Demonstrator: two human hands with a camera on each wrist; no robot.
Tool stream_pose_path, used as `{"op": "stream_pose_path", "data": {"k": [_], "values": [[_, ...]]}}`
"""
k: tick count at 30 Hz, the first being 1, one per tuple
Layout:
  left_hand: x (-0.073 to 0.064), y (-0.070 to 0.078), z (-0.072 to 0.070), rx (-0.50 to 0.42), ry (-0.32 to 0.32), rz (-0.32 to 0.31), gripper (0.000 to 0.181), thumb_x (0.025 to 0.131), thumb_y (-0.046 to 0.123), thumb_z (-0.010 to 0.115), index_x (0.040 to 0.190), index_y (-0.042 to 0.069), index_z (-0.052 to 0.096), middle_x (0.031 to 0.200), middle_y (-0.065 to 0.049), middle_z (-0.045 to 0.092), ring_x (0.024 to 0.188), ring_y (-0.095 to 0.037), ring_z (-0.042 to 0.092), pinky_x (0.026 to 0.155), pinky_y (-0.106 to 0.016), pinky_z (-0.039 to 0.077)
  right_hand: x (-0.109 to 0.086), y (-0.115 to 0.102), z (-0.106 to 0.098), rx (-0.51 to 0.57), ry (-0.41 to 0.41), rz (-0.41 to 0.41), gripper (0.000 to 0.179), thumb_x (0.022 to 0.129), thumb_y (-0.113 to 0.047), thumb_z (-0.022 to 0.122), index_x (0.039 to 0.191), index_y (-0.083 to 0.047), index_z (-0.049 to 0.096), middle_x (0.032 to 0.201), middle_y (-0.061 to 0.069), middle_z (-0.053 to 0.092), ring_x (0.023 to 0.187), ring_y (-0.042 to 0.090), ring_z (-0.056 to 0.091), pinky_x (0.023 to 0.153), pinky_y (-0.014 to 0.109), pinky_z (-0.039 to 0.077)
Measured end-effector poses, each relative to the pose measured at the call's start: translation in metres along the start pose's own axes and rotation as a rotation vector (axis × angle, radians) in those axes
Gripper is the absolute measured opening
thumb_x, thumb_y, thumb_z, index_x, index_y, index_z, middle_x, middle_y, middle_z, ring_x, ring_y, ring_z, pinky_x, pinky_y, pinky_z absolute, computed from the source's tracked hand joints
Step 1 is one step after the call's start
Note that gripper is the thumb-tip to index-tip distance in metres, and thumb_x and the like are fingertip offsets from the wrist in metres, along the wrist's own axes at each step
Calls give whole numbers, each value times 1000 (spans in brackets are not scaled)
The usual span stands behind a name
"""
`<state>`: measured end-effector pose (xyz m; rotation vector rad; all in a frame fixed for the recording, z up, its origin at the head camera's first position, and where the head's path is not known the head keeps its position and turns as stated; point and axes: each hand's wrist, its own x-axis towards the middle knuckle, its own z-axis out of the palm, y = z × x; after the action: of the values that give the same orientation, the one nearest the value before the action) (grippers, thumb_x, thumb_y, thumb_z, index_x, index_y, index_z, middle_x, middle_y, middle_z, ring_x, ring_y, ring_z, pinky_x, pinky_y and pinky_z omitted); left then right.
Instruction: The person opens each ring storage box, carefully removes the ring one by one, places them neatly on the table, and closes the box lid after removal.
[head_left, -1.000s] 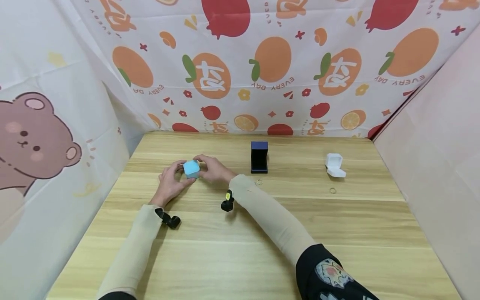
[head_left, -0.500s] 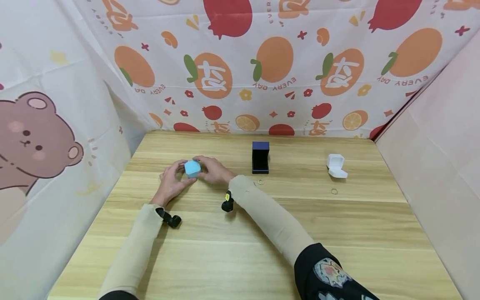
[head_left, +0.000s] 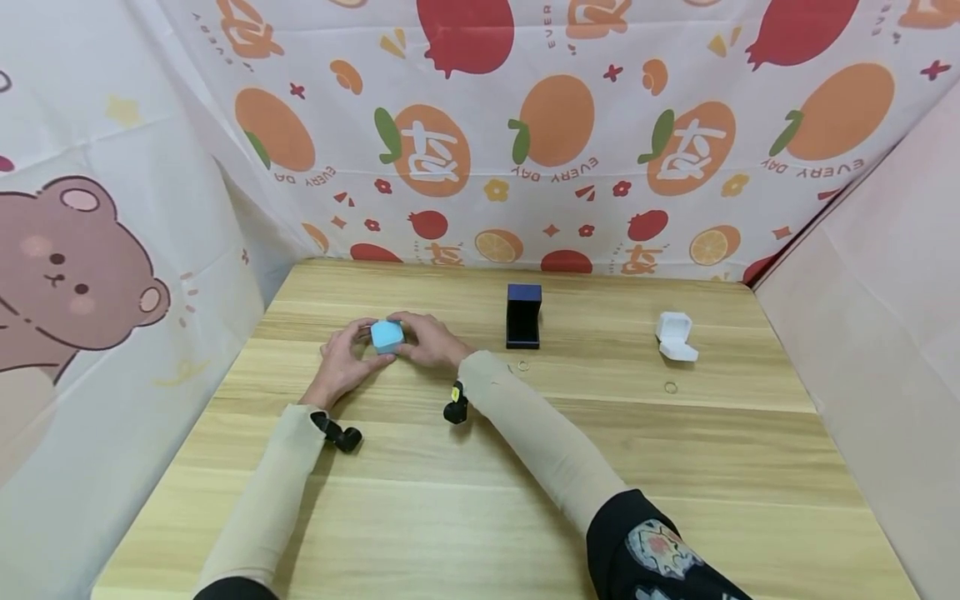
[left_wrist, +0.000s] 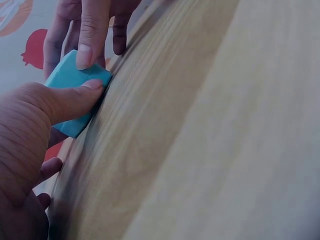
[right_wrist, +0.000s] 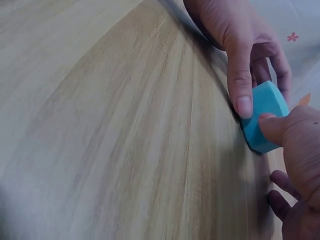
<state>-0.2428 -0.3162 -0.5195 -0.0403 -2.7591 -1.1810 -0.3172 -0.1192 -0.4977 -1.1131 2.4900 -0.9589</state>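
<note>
A light-blue ring box (head_left: pixel 387 335), lid down, stands at the left of the table between both hands. My left hand (head_left: pixel 341 367) holds its left side, thumb at the near face and fingers behind. From the other side my right hand (head_left: pixel 431 340) grips it in the same way. In the left wrist view both thumbs press on the near face of the box (left_wrist: pixel 70 77). The right wrist view also has the two thumbs close together on the box (right_wrist: pixel 270 100). Fingers behind the box are partly hidden.
An open dark-blue box (head_left: pixel 522 317) stands upright at the back middle, with a ring (head_left: pixel 522 366) in front of it. To the right sits an open white ring box (head_left: pixel 676 337), and another ring (head_left: pixel 671 387) lies before it. A printed cloth (head_left: pixel 495 192) hangs behind the table.
The head view has shifted slightly. Both hands keep the same hold on the light-blue ring box, and nothing else has visibly moved.
</note>
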Motion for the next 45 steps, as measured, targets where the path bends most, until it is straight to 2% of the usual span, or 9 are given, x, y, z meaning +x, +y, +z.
{"op": "stream_pose_path", "data": {"k": [7,11,14,21,33,45], "values": [[3,0,0,3,1,37,71,85,24,83,146,9,49,141,-22,62,139,-45,40,108,-67,12,-2,-5,-3,32,1,36,57,99,-24,66,151,-20,44,153,2,54,145,22,47,120,41,38],[4,0,-1,8,2,37,68,86,23,83,145,11,50,139,-21,63,140,-44,39,109,-67,11,-4,-6,-4,42,6,40,55,100,-28,65,151,-20,45,154,2,53,145,25,45,121,44,36],[3,1,-1,9,9,35,68,86,24,83,144,11,50,140,-21,63,136,-43,39,107,-65,11,-4,-6,-5,79,16,42,54,100,-26,66,150,-18,47,155,2,53,146,26,44,122,45,34],[1,0,2,24,17,19,70,87,23,81,147,10,48,140,-22,62,133,-42,39,107,-64,13,-3,-5,-4,160,3,35,52,97,-19,69,145,-15,51,153,5,55,146,22,47,121,35,37],[3,2,4,5,22,7,70,88,22,80,149,10,47,141,-21,62,136,-42,36,108,-62,13,1,2,-5,307,9,80,49,95,-16,70,141,-17,55,152,2,55,146,21,47,118,35,41],[-1,0,4,2,33,-32,71,88,24,81,149,11,47,139,-21,64,134,-42,35,106,-60,14,-1,-2,-5,355,-27,88,46,97,-16,68,141,-16,56,154,3,52,147,23,46,117,36,42]]}}
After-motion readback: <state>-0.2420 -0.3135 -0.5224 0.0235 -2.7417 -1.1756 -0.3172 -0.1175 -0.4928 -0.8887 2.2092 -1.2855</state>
